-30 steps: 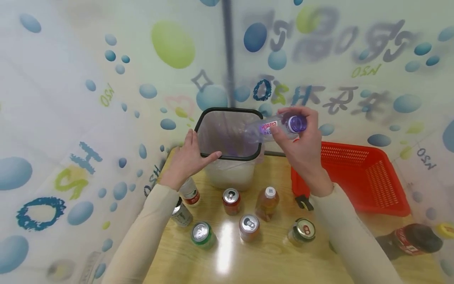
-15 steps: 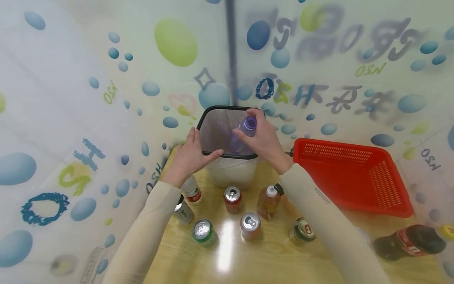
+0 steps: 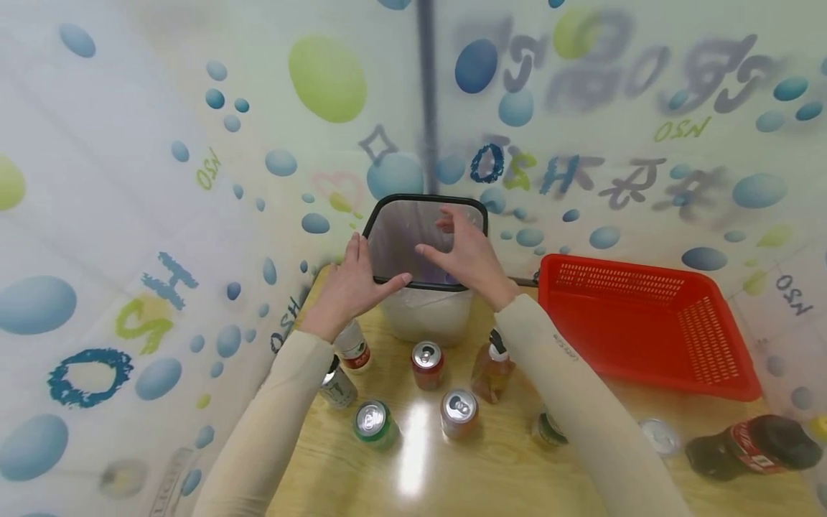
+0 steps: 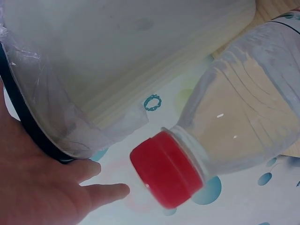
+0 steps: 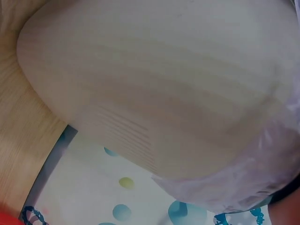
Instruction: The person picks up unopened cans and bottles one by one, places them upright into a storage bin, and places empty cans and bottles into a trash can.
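Note:
A white bin [image 3: 429, 319] with a black rim and a clear plastic liner stands at the back of the table. My left hand [image 3: 354, 287] rests on its left rim, fingers straight and thumb spread along the front edge. Over the bin's opening hovers my right hand [image 3: 470, 260], fingers apart and holding nothing. A small purple patch [image 3: 450, 278] shows inside the bin by the near rim. In the left wrist view, a clear bottle with a red cap [image 4: 166, 169] stands close to the left fingers. The right wrist view is mostly filled by the bin's wall [image 5: 140, 84].
Several drink cans, among them a red can [image 3: 427, 365] and a green can [image 3: 375, 425], stand in front of the bin. An amber drink bottle [image 3: 492, 373] is near the right sleeve. A red basket [image 3: 620, 366] and a cola bottle [image 3: 752, 446] are at right.
My right hand has carried a clear bottle with a purple cap leftward over the bin and let it go into the opening. The left hand has stayed on the rim.

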Tool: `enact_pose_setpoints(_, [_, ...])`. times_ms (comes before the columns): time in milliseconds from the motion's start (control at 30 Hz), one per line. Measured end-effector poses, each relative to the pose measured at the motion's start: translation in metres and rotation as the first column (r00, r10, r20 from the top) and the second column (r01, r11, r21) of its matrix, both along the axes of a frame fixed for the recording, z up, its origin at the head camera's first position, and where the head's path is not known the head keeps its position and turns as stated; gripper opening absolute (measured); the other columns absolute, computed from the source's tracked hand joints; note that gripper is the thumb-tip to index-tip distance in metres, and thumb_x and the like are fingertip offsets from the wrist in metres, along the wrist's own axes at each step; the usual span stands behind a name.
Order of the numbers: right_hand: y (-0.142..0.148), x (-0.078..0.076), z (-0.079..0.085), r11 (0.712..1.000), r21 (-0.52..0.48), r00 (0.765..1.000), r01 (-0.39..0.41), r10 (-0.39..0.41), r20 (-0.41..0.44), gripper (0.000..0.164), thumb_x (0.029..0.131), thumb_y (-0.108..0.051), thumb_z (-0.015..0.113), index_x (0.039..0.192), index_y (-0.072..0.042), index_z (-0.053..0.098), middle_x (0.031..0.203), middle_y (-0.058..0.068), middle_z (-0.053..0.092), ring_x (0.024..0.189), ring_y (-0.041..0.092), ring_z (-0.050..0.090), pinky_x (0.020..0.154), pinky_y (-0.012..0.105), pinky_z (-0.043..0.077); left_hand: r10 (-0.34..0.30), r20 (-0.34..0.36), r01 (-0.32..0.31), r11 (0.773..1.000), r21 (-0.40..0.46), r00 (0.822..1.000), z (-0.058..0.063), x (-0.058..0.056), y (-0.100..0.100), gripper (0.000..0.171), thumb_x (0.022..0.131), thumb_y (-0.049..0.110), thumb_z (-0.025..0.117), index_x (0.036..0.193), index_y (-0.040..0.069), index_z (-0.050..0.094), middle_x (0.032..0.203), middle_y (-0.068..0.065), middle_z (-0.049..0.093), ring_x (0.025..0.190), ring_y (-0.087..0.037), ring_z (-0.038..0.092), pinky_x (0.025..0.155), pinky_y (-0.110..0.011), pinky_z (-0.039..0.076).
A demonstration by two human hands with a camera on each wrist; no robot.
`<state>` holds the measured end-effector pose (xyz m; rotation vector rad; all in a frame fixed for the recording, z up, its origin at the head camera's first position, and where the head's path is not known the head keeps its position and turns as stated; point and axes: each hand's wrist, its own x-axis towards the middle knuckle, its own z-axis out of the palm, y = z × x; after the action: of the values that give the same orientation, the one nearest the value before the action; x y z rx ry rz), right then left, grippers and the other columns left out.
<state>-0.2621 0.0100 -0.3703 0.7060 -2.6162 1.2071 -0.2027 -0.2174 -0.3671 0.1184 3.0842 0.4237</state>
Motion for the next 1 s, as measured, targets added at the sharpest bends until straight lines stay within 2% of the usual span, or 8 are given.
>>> enact_pose_setpoints(367, [0.008, 0.005, 0.001, 0.998, -0.049, 0.999, -0.041, 0.042, 0.019, 0.074, 0.09, -0.06, 0.055, 0.147, -0.017, 0.034, 0.136, 0.002, 0.053, 0.126, 0.019, 0.048, 0.103, 0.043, 0.04, 0.004, 0.006, -0.004, 1.0, 0.027, 1.0, -0.002, -0.002, -0.001, 0.129, 0.071, 0.092, 0.033, 0.152, -0.004, 0.004, 0.159, -0.021, -0.003, 0.14, -0.043, 0.023, 0.111, -0.059, 0.019])
enact_pose_setpoints(567, [0.015, 0.02, 0.009, 0.988, -0.137, 0.997, -0.073, 0.069, -0.036, 0.063, 0.095, -0.053, 0.052, 0.144, -0.015, 0.04, 0.138, 0.003, 0.052, 0.126, 0.021, 0.046, 0.103, 0.042, 0.04, 0.011, 0.013, -0.012, 0.999, 0.045, 1.0, -0.002, -0.001, 0.0, 0.128, 0.072, 0.091, 0.034, 0.152, -0.003, 0.003, 0.159, -0.021, -0.004, 0.139, -0.044, 0.023, 0.111, -0.057, 0.018])
enact_pose_setpoints(700, [0.027, 0.047, 0.016, 0.966, -0.258, 0.998, -0.035, 0.018, -0.066, 0.056, 0.098, -0.05, 0.045, 0.138, -0.012, 0.046, 0.136, 0.003, 0.053, 0.126, 0.018, 0.046, 0.104, 0.042, 0.039, 0.014, 0.024, -0.015, 0.999, 0.052, 1.0, -0.003, -0.001, 0.0, 0.128, 0.072, 0.091, 0.035, 0.153, -0.003, 0.002, 0.159, -0.02, -0.005, 0.139, -0.044, 0.024, 0.112, -0.057, 0.018])
enact_pose_setpoints(767, [0.035, 0.066, 0.021, 0.939, -0.343, 0.998, -0.01, -0.012, -0.063, 0.053, 0.1, -0.049, 0.04, 0.136, -0.011, 0.048, 0.136, 0.003, 0.054, 0.126, 0.018, 0.046, 0.104, 0.043, 0.039, 0.009, 0.027, -0.01, 0.998, 0.055, 1.0, -0.003, -0.001, 0.0, 0.128, 0.072, 0.091, 0.035, 0.153, -0.003, 0.001, 0.159, -0.02, -0.006, 0.139, -0.044, 0.024, 0.112, -0.057, 0.018])
enact_pose_setpoints(833, [0.043, 0.084, 0.025, 0.901, -0.434, 0.997, -0.008, -0.027, -0.073, 0.05, 0.102, -0.044, 0.035, 0.134, -0.009, 0.051, 0.135, 0.004, 0.055, 0.125, 0.019, 0.047, 0.104, 0.044, 0.038, 0.008, 0.025, -0.01, 0.998, 0.065, 1.0, -0.004, -0.001, 0.0, 0.128, 0.072, 0.091, 0.035, 0.153, -0.002, 0.001, 0.159, -0.019, -0.007, 0.139, -0.043, 0.025, 0.112, -0.057, 0.018])
enact_pose_setpoints(900, [0.05, 0.103, 0.026, 0.873, -0.488, 0.997, -0.003, -0.038, -0.073, 0.046, 0.104, -0.039, 0.033, 0.133, -0.008, 0.052, 0.135, 0.003, 0.055, 0.125, 0.018, 0.046, 0.104, 0.043, 0.037, 0.006, 0.02, -0.008, 0.997, 0.076, 1.0, -0.004, -0.002, 0.0, 0.129, 0.071, 0.092, 0.035, 0.153, -0.002, 0.0, 0.159, -0.019, -0.007, 0.139, -0.043, 0.025, 0.111, -0.057, 0.019])
enact_pose_setpoints(933, [0.053, 0.112, 0.025, 0.866, -0.501, 0.997, -0.001, -0.04, -0.072, 0.045, 0.104, -0.036, 0.034, 0.134, -0.008, 0.052, 0.135, 0.003, 0.055, 0.125, 0.017, 0.046, 0.104, 0.044, 0.036, 0.005, 0.017, -0.007, 0.997, 0.08, 1.0, -0.004, -0.002, 0.0, 0.13, 0.071, 0.092, 0.034, 0.152, -0.002, 0.0, 0.159, -0.019, -0.008, 0.138, -0.044, 0.026, 0.111, -0.058, 0.019])
enact_pose_setpoints(1000, [0.057, 0.128, 0.017, 0.871, -0.491, 0.994, -0.019, -0.035, -0.1, 0.042, 0.103, -0.029, 0.034, 0.134, -0.007, 0.052, 0.136, 0.004, 0.054, 0.127, 0.018, 0.046, 0.105, 0.044, 0.035, 0.007, 0.012, -0.008, 0.996, 0.09, 1.0, -0.005, -0.001, -0.001, 0.13, 0.07, 0.092, 0.034, 0.152, -0.002, 0.0, 0.159, -0.02, -0.007, 0.138, -0.044, 0.026, 0.111, -0.057, 0.02])
